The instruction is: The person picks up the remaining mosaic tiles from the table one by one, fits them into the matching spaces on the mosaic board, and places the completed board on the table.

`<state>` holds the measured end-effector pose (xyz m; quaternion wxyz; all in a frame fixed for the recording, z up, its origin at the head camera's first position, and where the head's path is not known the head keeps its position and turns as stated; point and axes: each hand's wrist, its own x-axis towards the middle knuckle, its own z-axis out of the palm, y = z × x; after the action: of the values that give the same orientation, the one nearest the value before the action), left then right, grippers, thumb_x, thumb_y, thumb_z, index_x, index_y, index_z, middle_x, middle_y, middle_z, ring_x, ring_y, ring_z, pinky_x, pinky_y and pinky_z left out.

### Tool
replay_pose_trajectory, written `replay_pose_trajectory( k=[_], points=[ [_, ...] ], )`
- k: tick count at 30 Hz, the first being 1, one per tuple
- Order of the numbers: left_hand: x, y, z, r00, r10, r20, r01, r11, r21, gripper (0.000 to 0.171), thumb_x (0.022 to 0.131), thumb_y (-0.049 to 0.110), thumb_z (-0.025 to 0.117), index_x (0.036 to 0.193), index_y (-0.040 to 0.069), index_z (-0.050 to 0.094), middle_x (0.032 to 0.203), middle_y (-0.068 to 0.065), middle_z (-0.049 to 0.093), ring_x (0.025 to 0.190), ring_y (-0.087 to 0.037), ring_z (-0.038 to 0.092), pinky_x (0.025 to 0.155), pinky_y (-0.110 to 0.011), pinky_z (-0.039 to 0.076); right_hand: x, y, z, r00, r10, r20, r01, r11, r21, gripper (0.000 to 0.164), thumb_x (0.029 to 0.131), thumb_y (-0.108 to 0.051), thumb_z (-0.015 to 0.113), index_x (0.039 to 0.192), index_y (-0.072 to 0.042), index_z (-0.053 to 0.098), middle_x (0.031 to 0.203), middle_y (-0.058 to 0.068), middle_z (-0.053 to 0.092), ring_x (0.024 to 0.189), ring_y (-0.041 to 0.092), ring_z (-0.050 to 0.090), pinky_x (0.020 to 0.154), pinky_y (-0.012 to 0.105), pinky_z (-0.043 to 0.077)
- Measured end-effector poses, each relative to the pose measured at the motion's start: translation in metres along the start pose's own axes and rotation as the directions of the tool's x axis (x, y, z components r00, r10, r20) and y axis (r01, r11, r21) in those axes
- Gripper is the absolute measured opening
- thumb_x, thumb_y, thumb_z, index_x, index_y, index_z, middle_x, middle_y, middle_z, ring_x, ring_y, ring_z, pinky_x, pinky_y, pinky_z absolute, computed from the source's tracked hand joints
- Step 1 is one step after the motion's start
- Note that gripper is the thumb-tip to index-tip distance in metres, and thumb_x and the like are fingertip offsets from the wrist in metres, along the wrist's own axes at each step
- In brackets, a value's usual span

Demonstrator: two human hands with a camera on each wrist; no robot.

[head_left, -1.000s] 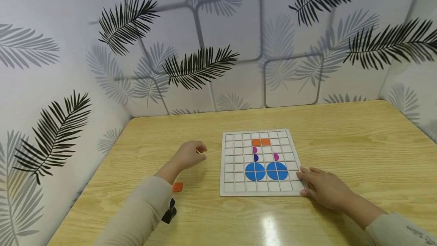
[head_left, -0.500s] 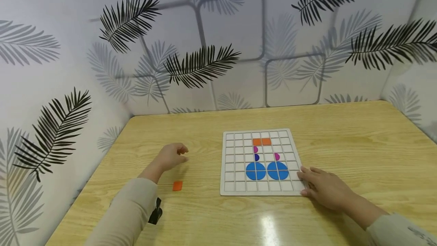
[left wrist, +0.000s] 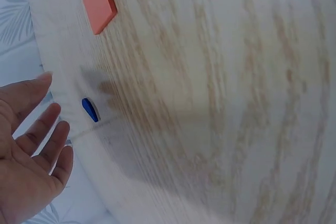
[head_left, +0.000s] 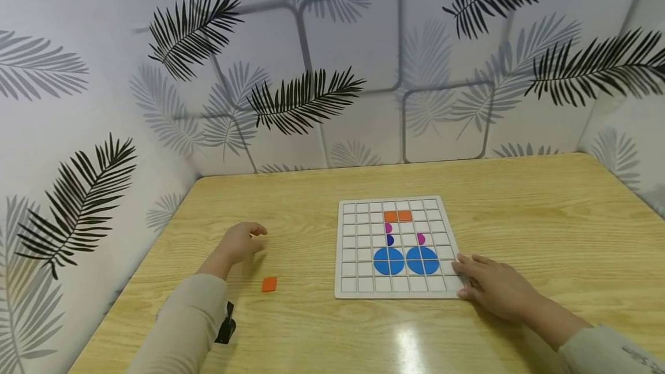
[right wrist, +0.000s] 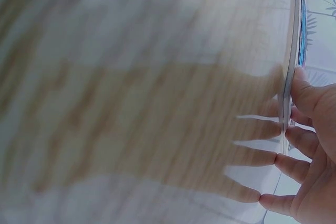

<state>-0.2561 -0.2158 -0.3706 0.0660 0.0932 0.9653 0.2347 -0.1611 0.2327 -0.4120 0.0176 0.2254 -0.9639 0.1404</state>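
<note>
My left hand (head_left: pixel 241 242) hovers over the left part of the table, fingers loosely bent, nothing held. Below it in the left wrist view lies a small dark blue piece (left wrist: pixel 90 109), hidden in the head view. An orange square tile (head_left: pixel 269 284) lies nearer the front. Resting against the near right corner of the white grid board (head_left: pixel 348 285) is my right hand (head_left: pixel 496 288), fingers extended. On the board sit two orange squares (head_left: pixel 397 216), magenta half-discs (head_left: pixel 421 239), a dark blue half-disc (head_left: pixel 390 240) and two blue circles (head_left: pixel 388 261) made of quarter pieces.
The wooden table (head_left: pixel 530 206) meets a leaf-patterned wall (head_left: pixel 358 126) at its back and left. A black strap-like thing (head_left: pixel 225 325) shows beside the left sleeve.
My left hand has moved left, away from the board, uncovering the orange tile in the head view. The right hand and the board have stayed in place.
</note>
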Motion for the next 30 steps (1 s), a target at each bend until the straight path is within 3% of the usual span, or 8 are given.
replay_pose_trajectory(
  k=[6, 18, 30],
  points=[
    [-0.001, -0.005, 0.0, 0.997, -0.074, 0.036, 0.075, 0.997, -0.02, 0.032, 0.08, 0.006, 0.057, 0.109, -0.006, 0.051, 0.108, -0.025, 0.049, 0.098, -0.038, 0.047, 0.077, -0.043, 0.041, 0.0, -0.001, 0.001, 1.0, 0.006, 0.006, -0.006, 1.0, 0.012, 0.05, 0.077, -0.032, 0.061, 0.117, -0.003, 0.053, 0.121, 0.019, 0.046, 0.108, 0.041, 0.041, 0.08, 0.055, 0.034],
    [-0.003, -0.012, 0.003, 0.994, -0.107, 0.015, 0.106, 0.992, 0.069, 0.032, 0.079, 0.009, 0.06, 0.103, -0.011, 0.052, 0.093, -0.019, 0.057, 0.086, -0.031, 0.053, 0.073, -0.04, 0.042, -0.001, 0.001, 0.001, 1.0, -0.004, -0.014, 0.004, 1.0, -0.001, 0.05, 0.076, -0.031, 0.062, 0.117, -0.003, 0.053, 0.12, 0.019, 0.047, 0.107, 0.041, 0.041, 0.079, 0.055, 0.034],
    [0.001, -0.007, 0.013, 0.994, -0.104, -0.031, 0.107, 0.985, 0.132, 0.007, 0.08, 0.003, 0.058, 0.081, -0.003, 0.056, 0.074, -0.007, 0.054, 0.066, -0.019, 0.048, 0.061, -0.033, 0.042, -0.001, 0.0, 0.0, 1.0, -0.001, -0.009, 0.001, 1.0, 0.005, 0.05, 0.076, -0.031, 0.062, 0.116, -0.002, 0.053, 0.12, 0.019, 0.047, 0.107, 0.041, 0.041, 0.08, 0.054, 0.034]
  ],
)
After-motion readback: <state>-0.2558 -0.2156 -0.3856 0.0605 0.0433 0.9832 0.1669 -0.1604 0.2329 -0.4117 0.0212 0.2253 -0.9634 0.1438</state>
